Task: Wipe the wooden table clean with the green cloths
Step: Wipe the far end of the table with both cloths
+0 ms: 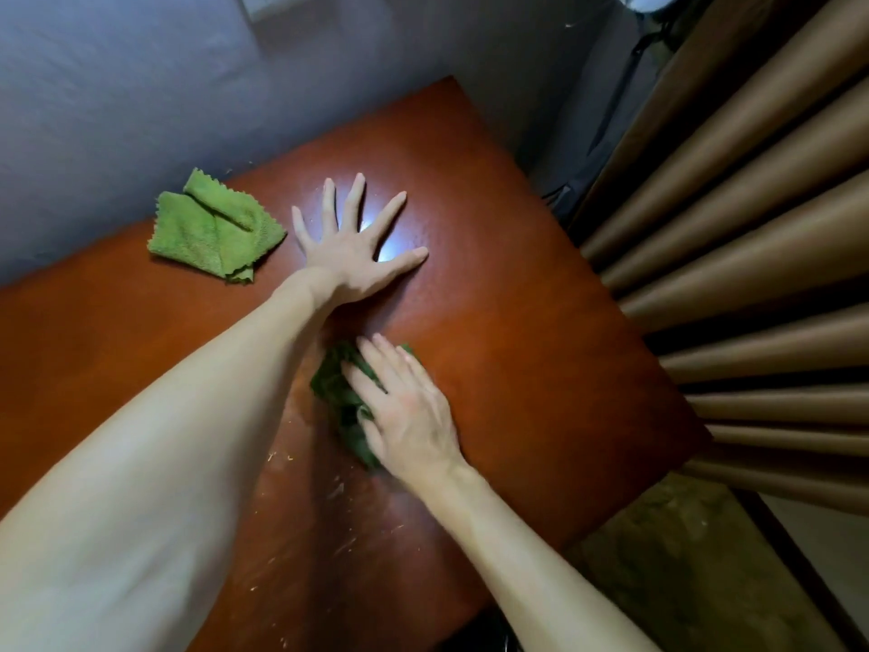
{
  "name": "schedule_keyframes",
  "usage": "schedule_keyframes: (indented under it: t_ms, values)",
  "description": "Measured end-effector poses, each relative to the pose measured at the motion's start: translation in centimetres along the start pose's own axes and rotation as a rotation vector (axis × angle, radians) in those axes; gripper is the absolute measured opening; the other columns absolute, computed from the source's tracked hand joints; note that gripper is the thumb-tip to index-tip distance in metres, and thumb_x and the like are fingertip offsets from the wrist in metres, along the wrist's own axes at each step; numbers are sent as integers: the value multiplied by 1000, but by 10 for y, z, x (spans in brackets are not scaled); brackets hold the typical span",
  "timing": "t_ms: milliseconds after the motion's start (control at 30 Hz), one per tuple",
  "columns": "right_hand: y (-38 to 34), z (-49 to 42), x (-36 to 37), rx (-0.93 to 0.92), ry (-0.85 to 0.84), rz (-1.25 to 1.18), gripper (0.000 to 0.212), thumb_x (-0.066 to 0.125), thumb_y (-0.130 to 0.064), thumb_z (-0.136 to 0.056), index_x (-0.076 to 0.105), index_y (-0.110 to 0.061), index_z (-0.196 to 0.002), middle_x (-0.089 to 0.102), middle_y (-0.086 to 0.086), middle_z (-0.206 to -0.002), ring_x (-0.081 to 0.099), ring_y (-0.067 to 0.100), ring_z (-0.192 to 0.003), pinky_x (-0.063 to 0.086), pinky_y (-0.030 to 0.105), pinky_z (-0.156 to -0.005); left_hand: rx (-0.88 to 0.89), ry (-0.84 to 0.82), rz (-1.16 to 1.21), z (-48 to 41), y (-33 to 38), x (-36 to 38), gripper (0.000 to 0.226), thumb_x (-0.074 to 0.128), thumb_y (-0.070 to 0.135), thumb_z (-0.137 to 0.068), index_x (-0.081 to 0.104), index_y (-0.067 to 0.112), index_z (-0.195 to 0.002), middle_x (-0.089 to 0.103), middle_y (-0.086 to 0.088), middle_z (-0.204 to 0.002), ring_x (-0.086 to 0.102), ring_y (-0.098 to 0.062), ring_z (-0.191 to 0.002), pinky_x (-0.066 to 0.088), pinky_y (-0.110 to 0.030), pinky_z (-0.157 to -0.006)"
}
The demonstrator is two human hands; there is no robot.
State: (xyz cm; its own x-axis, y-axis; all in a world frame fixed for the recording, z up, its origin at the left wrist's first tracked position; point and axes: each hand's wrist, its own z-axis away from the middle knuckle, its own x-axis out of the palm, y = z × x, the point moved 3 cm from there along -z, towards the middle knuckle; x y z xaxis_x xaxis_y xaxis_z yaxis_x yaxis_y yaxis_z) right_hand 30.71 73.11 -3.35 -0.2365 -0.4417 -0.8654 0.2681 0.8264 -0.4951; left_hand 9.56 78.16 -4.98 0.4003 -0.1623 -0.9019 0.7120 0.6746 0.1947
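Cloths number two on the wooden table (517, 369), both green. One cloth, the lighter cloth (214, 228), lies loosely folded at the table's far left edge, close to the grey wall (141, 87), with one zigzag-cut corner turned up over the rest. No hand touches it. The second, the darker cloth (338, 392), is bunched in the middle of the table under the right hand (404, 416).

Hands number two as well, both bare, each on a bare forearm. The left hand (352, 256) lies flat on the wood just right of the lighter cloth but apart from it. Its four fingers and thumb are straight and spread wide, gripping nothing. A bright patch of reflected light shows on the wood between its fingers. The right hand rests palm down on the darker cloth, its fingers stretched out nearly straight and side by side across the crumpled fabric. This hand is slightly blurred, and its thumb sits at the cloth's folds, so whether the thumb pinches the fabric cannot be told; the fingers appear to press rather than clutch.

Pale specks and scuff marks (305, 510) are scattered over the near part of the table, below the darker cloth. A brown pleated curtain (752, 228) hangs along the table's right side, and mottled floor (682, 557) shows beyond the near right corner.
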Motion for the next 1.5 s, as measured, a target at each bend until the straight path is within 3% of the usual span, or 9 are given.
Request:
schedule_keyframes:
  t_ms: [267,500,600,700,867,967,1100,1333,1500]
  values:
    - [183,48,-108,287,107,102,57,60,-13,-92,56,-15,-149,44,7,-161,37,25,-151,30,43,-125,-29,29,-3,1,1,0,88,25,100,-81,2,65,-159,-16,5,-176,-23,-29,-161,-13,-69,-123]
    - [130,130,-78,697,365,144,50,59,-10,-93,61,-9,-143,46,14,-158,40,32,-148,33,50,-123,-93,119,-104,18,30,-4,69,36,71,-99,20,50,-163,12,-9,-176,8,-32,-162,-4,-71,-124]
    - [37,126,-26,583,292,123,62,70,-13,-81,62,-12,-143,47,14,-158,40,32,-149,22,39,-128,29,44,-219,28,33,-16,65,33,66,-103,27,44,-163,27,-10,-170,26,-30,-157,0,-70,-124]
    - [-35,116,10,441,192,83,71,77,-16,-77,58,-17,-146,44,8,-161,35,27,-152,31,45,-125,130,27,-166,55,25,-17,56,32,57,-106,39,41,-159,41,-2,-163,36,-21,-152,-1,-65,-125]
    - [-4,128,-8,385,191,65,60,52,-22,-86,60,-16,-145,48,8,-158,41,27,-149,33,43,-123,216,385,130,133,-28,1,42,46,37,-103,61,30,-141,59,0,-147,48,-18,-142,22,-46,-122]
    - [20,150,-21,573,316,90,53,53,-16,-91,61,-11,-143,49,13,-156,41,31,-147,38,52,-119,108,564,222,182,-104,6,38,53,28,-98,68,25,-133,61,0,-143,52,-21,-136,30,-43,-116]
    - [-18,154,4,755,404,121,51,66,-2,-93,59,-6,-144,45,17,-158,36,34,-149,31,54,-123,-109,615,254,236,-204,13,38,50,25,-101,66,25,-136,59,0,-145,50,-23,-136,30,-46,-117]
    - [-131,118,77,515,284,46,58,57,-12,-85,61,-8,-142,48,14,-157,38,33,-149,29,45,-124,-415,701,444,314,-269,55,37,43,20,-108,65,20,-137,59,1,-144,53,-23,-131,36,-45,-113]
    - [-83,139,49,451,206,75,59,51,-14,-90,55,-12,-148,42,9,-162,33,26,-153,29,46,-125,-387,720,533,326,-274,79,38,42,21,-107,66,16,-136,61,-2,-146,50,-23,-141,34,-47,-120]
